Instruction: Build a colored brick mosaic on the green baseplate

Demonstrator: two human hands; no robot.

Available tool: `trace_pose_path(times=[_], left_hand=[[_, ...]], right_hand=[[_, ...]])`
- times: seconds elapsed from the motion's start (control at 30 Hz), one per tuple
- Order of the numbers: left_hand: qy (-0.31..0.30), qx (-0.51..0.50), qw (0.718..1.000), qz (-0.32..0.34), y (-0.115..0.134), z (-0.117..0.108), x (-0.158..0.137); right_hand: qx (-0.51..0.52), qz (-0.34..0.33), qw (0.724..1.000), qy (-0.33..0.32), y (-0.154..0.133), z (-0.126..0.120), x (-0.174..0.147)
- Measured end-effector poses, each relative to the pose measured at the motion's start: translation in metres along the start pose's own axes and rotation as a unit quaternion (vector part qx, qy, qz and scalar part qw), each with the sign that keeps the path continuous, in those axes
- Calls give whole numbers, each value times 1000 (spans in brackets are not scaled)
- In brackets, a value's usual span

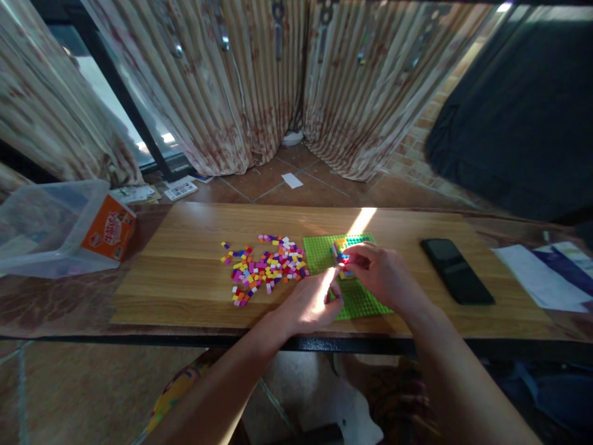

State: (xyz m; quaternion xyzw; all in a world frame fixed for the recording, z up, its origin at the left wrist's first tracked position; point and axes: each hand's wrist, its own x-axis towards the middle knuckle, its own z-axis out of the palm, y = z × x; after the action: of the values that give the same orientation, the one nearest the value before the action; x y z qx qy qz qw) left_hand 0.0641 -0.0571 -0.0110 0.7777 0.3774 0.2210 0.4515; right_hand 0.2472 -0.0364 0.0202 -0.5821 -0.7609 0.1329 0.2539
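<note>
Together, both hands [352, 284] (right [382, 275] above) pinch bricks [341, 258].

On the counter [185, 278], the pile of bricks [266, 267] lies left of the baseplate [359, 296]. The phone [456, 270] lies right of it, papers [546, 275] farther right.

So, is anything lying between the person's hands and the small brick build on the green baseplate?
Nothing visible. The right hand already has its fingers on the small brick build over the green baseplate. The left hand sits just below it at the plate's near left edge. The loose brick pile lies off to the left.
</note>
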Motion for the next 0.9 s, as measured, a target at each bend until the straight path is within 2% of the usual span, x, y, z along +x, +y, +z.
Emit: trace_pose_path(times=[0.3, 0.9], left_hand=[[13, -1, 1000, -15, 4, 4, 0], [13, 27, 999, -28, 9, 2, -1]], right_hand=[[84, 62, 995, 10, 8, -1, 0], [76, 101, 992, -7, 10, 5, 8]])
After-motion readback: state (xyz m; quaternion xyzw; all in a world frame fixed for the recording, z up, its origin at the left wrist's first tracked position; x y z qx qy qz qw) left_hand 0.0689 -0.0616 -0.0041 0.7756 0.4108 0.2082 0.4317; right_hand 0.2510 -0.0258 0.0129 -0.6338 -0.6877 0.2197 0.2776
